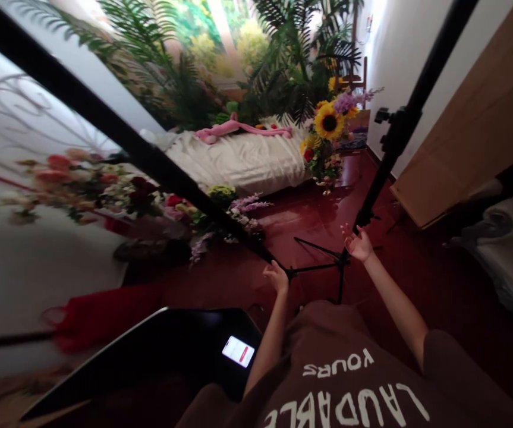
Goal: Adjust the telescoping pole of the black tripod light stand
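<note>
My left hand [277, 277] is low in the middle, palm turned up, with its fingers apart and nothing in them. It is beside the lower end of a long black pole [171, 172] that slants down from the upper left. My right hand [358, 244] is also open, fingers spread, near the lower part of a second black pole [399, 137]. That pole has clamp knobs and comes down from the upper right. Between and below my hands are black tripod legs [316, 268] on the floor. Whether either hand touches a pole, I cannot tell.
A lit phone [238, 351] lies on a dark, glossy surface [171, 351] at lower left. Ahead stands a white-draped bench [256, 163] with a pink plush toy [224, 129], palm fronds [149, 35] and sunflowers [329, 122]. More flowers [140, 193] are left; a wooden panel [456, 131] leans right.
</note>
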`<state>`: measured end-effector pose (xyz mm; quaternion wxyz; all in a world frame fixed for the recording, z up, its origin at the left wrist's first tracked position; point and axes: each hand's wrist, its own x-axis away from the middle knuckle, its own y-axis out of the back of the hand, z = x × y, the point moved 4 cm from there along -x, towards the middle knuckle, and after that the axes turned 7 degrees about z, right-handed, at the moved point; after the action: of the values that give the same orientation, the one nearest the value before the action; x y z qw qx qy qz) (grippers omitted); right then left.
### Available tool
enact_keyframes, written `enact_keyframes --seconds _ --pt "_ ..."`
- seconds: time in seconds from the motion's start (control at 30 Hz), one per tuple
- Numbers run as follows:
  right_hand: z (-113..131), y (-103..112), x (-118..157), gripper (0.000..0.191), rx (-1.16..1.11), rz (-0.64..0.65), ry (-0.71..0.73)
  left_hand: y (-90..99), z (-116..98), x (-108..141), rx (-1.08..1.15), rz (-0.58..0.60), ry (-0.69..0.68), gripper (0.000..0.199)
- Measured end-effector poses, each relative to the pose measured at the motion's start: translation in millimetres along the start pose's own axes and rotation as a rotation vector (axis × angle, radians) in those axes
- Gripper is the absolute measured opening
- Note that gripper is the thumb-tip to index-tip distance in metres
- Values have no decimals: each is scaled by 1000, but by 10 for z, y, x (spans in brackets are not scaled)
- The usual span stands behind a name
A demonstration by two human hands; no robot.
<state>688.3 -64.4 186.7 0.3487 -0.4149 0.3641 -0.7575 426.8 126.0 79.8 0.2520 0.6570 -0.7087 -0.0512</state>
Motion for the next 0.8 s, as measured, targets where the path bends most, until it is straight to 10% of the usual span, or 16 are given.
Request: enact_keyframes --seconds 0.13,0.33,0.57,0.8 --pt "-399 -293 -282 37 -152 100 -238 541 -595 -346 281 -180 -348 51" --pt "-1292 -1056 -568 41 -96 250 -653 778 -1423 -504 268 5 -714 56" --pt "-1824 -1835 -662 50 -65 423 -913 728 -1389 -648 116 -65 -677 66" --pt "-1829 -1957 -795 51 -62 378 -976 687 -1429 -563 154 -112 -726 57"
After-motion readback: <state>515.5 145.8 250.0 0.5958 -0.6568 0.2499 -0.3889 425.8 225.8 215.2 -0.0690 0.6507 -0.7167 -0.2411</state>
